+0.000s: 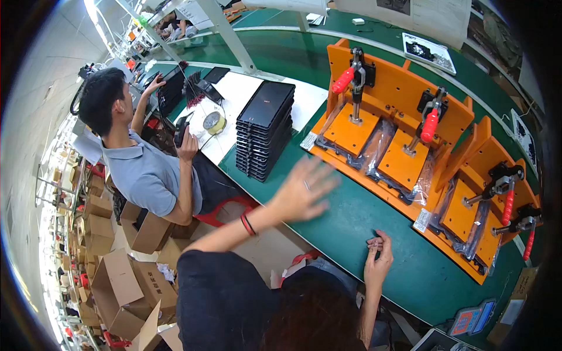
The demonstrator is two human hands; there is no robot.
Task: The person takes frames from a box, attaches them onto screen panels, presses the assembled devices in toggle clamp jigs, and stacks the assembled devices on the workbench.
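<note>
My left hand, blurred by motion, is over the green table's near edge with its fingers spread and nothing in it. It is nearest to a tall stack of flat black panels. My right hand rests at the tabletop, fingers loosely curled and apart from the thumb, with nothing visible in them. Beyond both hands stands an orange clamping fixture with several red-handled toggle clamps. Its orange press plates lie over dark parts, with shiny clear film showing between them.
A co-worker sits at the left, holding a black device near a wire spool on the white surface. Open cardboard boxes crowd the floor. A blue and red calculator-like device lies at the table's right end.
</note>
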